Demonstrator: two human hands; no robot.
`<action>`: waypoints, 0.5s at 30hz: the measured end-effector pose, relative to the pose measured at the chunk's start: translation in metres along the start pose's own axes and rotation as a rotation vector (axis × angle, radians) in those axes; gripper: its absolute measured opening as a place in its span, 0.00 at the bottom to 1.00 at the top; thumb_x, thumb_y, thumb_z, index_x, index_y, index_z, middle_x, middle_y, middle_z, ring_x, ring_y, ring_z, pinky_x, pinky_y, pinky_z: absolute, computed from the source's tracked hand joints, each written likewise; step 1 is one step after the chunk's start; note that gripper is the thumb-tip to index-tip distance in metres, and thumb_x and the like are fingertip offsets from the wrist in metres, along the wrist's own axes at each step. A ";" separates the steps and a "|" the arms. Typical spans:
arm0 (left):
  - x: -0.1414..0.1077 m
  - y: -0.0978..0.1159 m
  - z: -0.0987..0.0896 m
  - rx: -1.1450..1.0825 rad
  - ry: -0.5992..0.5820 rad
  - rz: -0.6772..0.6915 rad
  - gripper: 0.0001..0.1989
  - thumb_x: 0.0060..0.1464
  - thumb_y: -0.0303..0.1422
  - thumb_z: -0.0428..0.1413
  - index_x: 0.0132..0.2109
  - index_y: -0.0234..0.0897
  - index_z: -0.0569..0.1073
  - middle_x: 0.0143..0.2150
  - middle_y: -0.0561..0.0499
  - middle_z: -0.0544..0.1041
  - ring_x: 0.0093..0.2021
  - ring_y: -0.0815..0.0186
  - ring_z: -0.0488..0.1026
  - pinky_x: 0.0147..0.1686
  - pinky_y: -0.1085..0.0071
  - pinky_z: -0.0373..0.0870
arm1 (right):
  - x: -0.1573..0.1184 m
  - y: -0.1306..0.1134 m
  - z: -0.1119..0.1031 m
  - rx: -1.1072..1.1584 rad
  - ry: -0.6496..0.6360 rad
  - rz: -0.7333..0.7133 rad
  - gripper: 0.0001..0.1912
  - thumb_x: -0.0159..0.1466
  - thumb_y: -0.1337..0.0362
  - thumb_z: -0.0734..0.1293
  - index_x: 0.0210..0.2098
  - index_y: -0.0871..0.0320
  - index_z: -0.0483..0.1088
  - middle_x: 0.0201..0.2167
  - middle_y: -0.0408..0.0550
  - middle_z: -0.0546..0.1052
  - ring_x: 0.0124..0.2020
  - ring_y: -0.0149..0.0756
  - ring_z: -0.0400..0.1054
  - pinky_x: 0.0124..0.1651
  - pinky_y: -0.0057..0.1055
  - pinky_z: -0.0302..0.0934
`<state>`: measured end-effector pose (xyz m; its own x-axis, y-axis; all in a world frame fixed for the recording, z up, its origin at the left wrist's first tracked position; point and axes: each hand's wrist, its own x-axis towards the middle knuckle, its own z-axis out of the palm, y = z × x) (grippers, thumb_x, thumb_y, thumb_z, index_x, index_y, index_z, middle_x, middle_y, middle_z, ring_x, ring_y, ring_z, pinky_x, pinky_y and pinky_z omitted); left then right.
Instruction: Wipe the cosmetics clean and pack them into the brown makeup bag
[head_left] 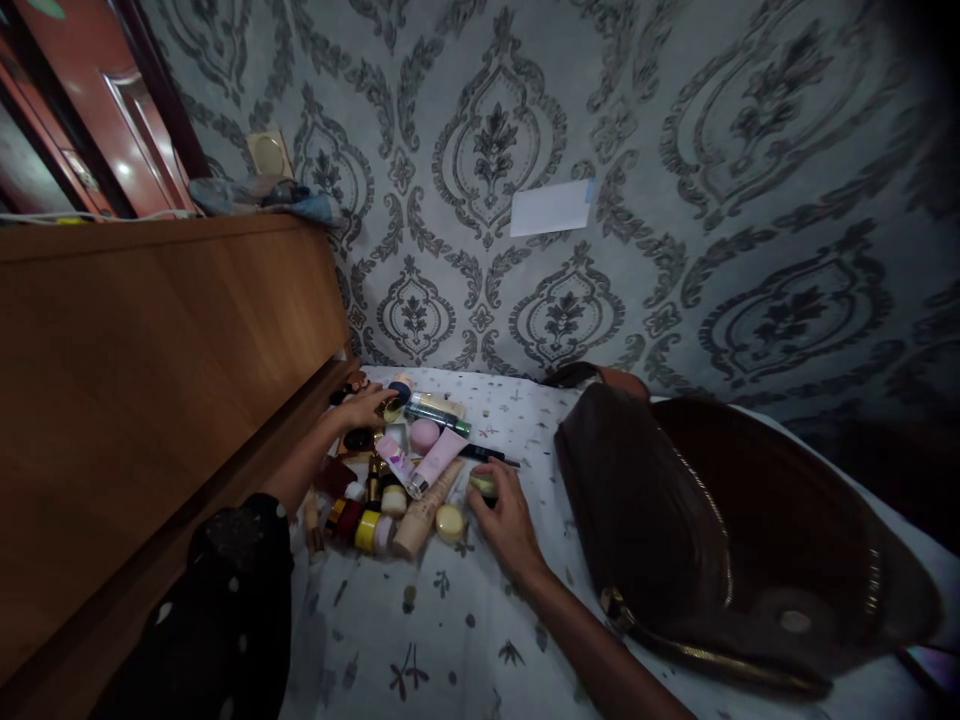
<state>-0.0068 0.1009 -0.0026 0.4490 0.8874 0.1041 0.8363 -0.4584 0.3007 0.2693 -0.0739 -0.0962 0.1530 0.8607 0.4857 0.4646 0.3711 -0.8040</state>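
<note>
My left hand (364, 410) reaches to the far left of a pile of cosmetics, its fingers closed around a small gold and dark container (390, 408). Just right of the pile, my right hand (508, 520) grips a small jar with a greenish lid (484, 485) between thumb and fingers. Between the hands lie a pink tube (439, 460), a white and purple tube (395, 458), a pink round item (424, 435) and a green-capped clear tube (439, 415). Nearer me are a beige tube (416, 525), a yellow-lidded jar (450, 523) and a yellow-banded jar (367, 532).
A dark brown bag (630, 500) lies unzipped on the right of the patterned white sheet (420, 640). A wooden board (172, 330) rises along the left, with cloth (262, 200) on top. Behind stands a patterned wall (420, 200) with a white paper (551, 208).
</note>
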 end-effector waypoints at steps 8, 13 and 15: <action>0.039 0.004 0.027 0.108 -0.041 -0.066 0.23 0.57 0.40 0.53 0.58 0.41 0.65 0.50 0.44 0.68 0.47 0.55 0.73 0.48 0.62 0.68 | -0.001 0.003 -0.001 -0.024 -0.039 0.019 0.12 0.62 0.57 0.62 0.42 0.55 0.70 0.52 0.55 0.71 0.57 0.48 0.65 0.58 0.46 0.61; 0.054 0.000 0.016 0.109 -0.077 -0.060 0.31 0.38 0.35 0.65 0.53 0.47 0.70 0.45 0.50 0.72 0.47 0.52 0.72 0.47 0.62 0.66 | 0.000 0.005 -0.001 -0.031 -0.031 0.020 0.11 0.62 0.58 0.63 0.42 0.55 0.71 0.50 0.54 0.72 0.56 0.47 0.66 0.58 0.45 0.62; 0.055 -0.001 0.012 0.069 -0.060 -0.049 0.30 0.34 0.34 0.66 0.50 0.46 0.71 0.43 0.52 0.73 0.47 0.53 0.72 0.47 0.63 0.66 | 0.000 0.005 -0.002 -0.021 -0.040 0.022 0.12 0.62 0.58 0.63 0.42 0.55 0.71 0.49 0.54 0.72 0.55 0.47 0.66 0.58 0.45 0.62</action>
<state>0.0207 0.1494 -0.0084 0.4236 0.9053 0.0331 0.8764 -0.4188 0.2378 0.2733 -0.0724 -0.0999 0.1285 0.8821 0.4531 0.4801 0.3444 -0.8067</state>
